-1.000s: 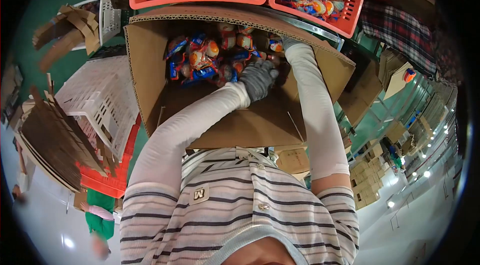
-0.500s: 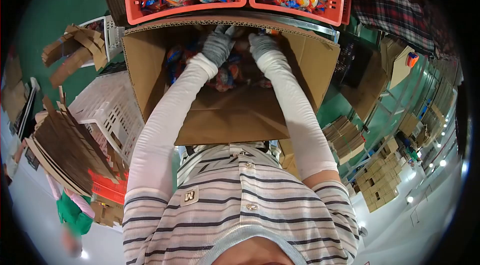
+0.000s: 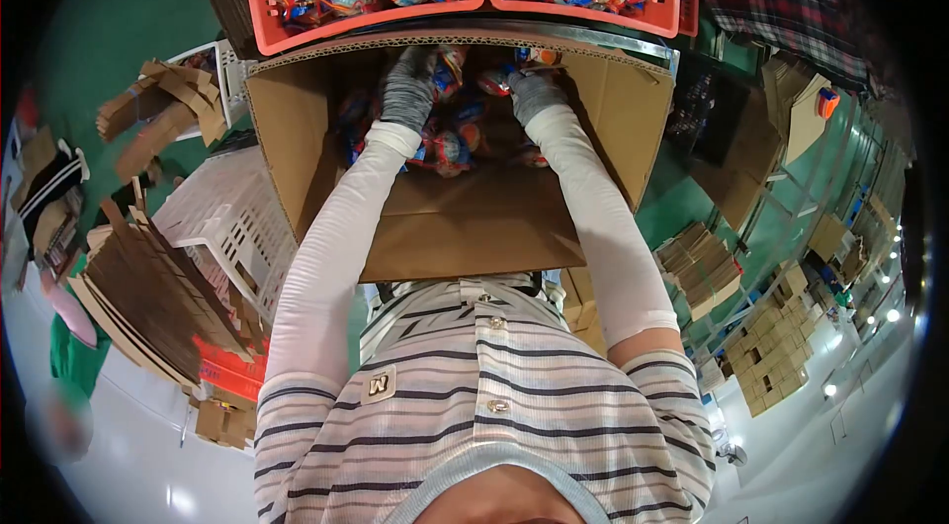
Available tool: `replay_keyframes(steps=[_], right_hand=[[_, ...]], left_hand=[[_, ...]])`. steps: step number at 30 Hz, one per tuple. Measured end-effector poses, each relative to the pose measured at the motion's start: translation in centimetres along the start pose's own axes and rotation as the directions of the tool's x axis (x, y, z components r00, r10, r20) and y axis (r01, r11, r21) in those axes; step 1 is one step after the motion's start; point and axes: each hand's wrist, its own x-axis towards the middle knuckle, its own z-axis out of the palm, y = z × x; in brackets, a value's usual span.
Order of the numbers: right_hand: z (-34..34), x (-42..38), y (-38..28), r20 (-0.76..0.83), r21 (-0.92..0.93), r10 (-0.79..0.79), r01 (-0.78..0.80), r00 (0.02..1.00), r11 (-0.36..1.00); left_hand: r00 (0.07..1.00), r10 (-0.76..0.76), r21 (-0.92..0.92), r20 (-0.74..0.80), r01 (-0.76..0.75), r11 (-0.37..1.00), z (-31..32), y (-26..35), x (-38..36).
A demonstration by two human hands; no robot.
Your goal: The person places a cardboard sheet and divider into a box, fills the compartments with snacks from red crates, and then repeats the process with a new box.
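Both my hands, in grey gloves, are inside an open cardboard box (image 3: 465, 237). My left hand (image 3: 408, 91) is closed on a shiny wrapped egg packet (image 3: 449, 71), blue and red, near the box's far wall. Facing it, my right hand (image 3: 535, 93) has its fingers closed on another wrapped packet (image 3: 494, 82); its fingertips are partly hidden. Below and between the hands, more wrapped egg packets (image 3: 451, 150) lie loose in the shadowed box. Part of the pile is hidden by my left forearm.
Beyond the box stand two red plastic baskets, a left one (image 3: 371, 27) and a right one (image 3: 583, 18), holding many wrapped packets. White crates (image 3: 232, 218) and stacked flat cardboard (image 3: 138, 297) are at left. A person's plaid sleeve (image 3: 781, 15) shows at upper right.
My left hand has shifted slightly left and now shows a packet at its fingers. The right hand has moved a little right and down, with a packet visible beside its fingers.
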Motion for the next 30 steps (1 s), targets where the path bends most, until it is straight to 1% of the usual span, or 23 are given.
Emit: replay_keyframes(steps=[2, 3, 4, 6, 8, 10, 11, 12, 13, 14, 16, 17, 18, 20, 21, 23, 24, 25, 26, 27, 28, 29, 30], right_hand=[[-2.4, 0.5, -1.9, 0.282, -0.355, 0.085, 0.021, 0.956, 0.934], [-2.9, 0.7, -2.7, 0.275, -0.351, 0.085, 0.017, 0.958, 0.936], [-3.3, 0.9, -3.6, 0.264, -0.354, 0.122, -0.021, 0.957, 0.935], [-3.1, 0.6, -4.9, 0.256, -0.355, 0.164, -0.065, 0.953, 0.933], [-2.8, 0.5, -6.1, 0.265, -0.464, 0.076, 0.058, 0.961, 0.884], [-0.9, 2.0, -5.0, 0.307, -0.479, 0.085, 0.077, 0.948, 0.874], [-1.1, 2.4, -4.2, 0.353, -0.507, 0.121, 0.081, 0.928, 0.858], [-1.2, 2.5, -3.3, 0.398, -0.533, 0.158, 0.088, 0.904, 0.841], [-1.4, 2.2, -2.4, 0.371, -0.518, 0.099, 0.118, 0.923, 0.847], [-0.7, 2.6, -0.8, 0.374, -0.517, 0.098, 0.12, 0.922, 0.848], [1.1, 3.7, 1.8, 0.369, -0.305, 0.121, -0.002, 0.922, 0.952], [-2.7, 1.8, -1.6, 0.397, -0.354, 0.05, 0.103, 0.916, 0.93], [-3.4, 1.6, -3.2, 0.401, -0.354, 0.049, 0.106, 0.915, 0.929], [-3.6, 1.7, -5.0, 0.407, -0.452, 0.161, 0.045, 0.899, 0.891], [-3.1, 1.8, -4.9, 0.408, -0.451, 0.161, 0.045, 0.899, 0.892], [-0.9, 2.5, -3.7, 0.254, -0.373, 0.01, 0.089, 0.967, 0.924], [0.9, 3.4, -2.4, 0.256, -0.37, 0.01, 0.089, 0.966, 0.925], [2.4, 4.4, -1.2, 0.236, -0.218, 0.178, -0.127, 0.955, 0.968], [3.7, 5.2, 0.2, 0.24, -0.057, 0.342, -0.339, 0.908, 0.939], [3.4, 5.1, 0.0, 0.235, -0.059, 0.343, -0.339, 0.91, 0.939], [2.9, 5.0, -0.7, 0.143, -0.23, 0.307, -0.27, 0.941, 0.935], [2.2, 4.4, -1.4, 0.064, -0.399, 0.254, -0.209, 0.965, 0.893], [1.2, 3.4, -1.4, 0.071, -0.404, 0.257, -0.208, 0.964, 0.891]], left_hand=[[0.96, -0.2, 0.312, -0.195, 0.254, 0.915, -0.7, 0.4, -0.4], [0.976, -0.068, 0.465, -0.208, 0.16, 0.871, -2.0, -2.7, -0.2], [0.977, -0.063, 0.469, -0.204, 0.154, 0.87, -1.9, -2.0, -0.3], [0.983, 0.063, 0.439, -0.17, 0.019, 0.898, -1.5, -0.3, -1.5], [0.985, 0.037, 0.502, -0.171, 0.054, 0.863, -2.3, -2.2, -1.6], [0.933, -0.262, 0.358, -0.248, 0.34, 0.87, -2.1, -1.5, -2.0], [0.926, -0.291, 0.261, -0.24, 0.35, 0.9, -1.9, -0.9, -2.1], [0.926, -0.289, 0.265, -0.243, 0.35, 0.899, -1.6, -0.4, -2.4], [0.915, -0.297, 0.138, -0.271, 0.343, 0.929, -0.7, 1.3, -2.8], [0.903, -0.31, 0.008, -0.298, 0.327, 0.945, -0.3, 2.3, -3.1], [0.898, -0.338, -0.014, -0.281, 0.349, 0.937, -0.5, 2.2, -3.1], [0.893, -0.365, -0.037, -0.264, 0.368, 0.929, -0.7, 2.1, -3.2], [0.891, -0.367, -0.039, -0.267, 0.37, 0.928, -0.8, 1.8, -3.2], [0.948, -0.205, 0.121, -0.245, 0.239, 0.963, -1.1, 1.2, -3.1], [0.947, -0.205, 0.122, -0.246, 0.24, 0.963, -1.1, 0.9, -3.2], [0.938, -0.25, 0.058, -0.239, 0.271, 0.961, -0.7, 1.2, -3.1], [0.938, -0.252, 0.061, -0.24, 0.273, 0.96, -0.9, 1.1, -3.0], [0.921, -0.322, 0.257, -0.218, 0.373, 0.892, -1.2, 1.0, -2.8], [0.896, -0.392, 0.442, -0.208, 0.443, 0.78, -1.4, 0.9, -2.6], [0.898, -0.389, 0.441, -0.205, 0.44, 0.783, -1.0, 1.1, -2.5], [0.864, -0.456, 0.132, -0.211, 0.488, 0.863, -0.4, 1.6, -2.4], [0.828, -0.527, -0.192, -0.193, 0.495, 0.848, 0.2, 2.0, -2.4], [0.823, -0.534, -0.198, -0.194, 0.5, 0.843, 0.6, 2.0, -2.5]])
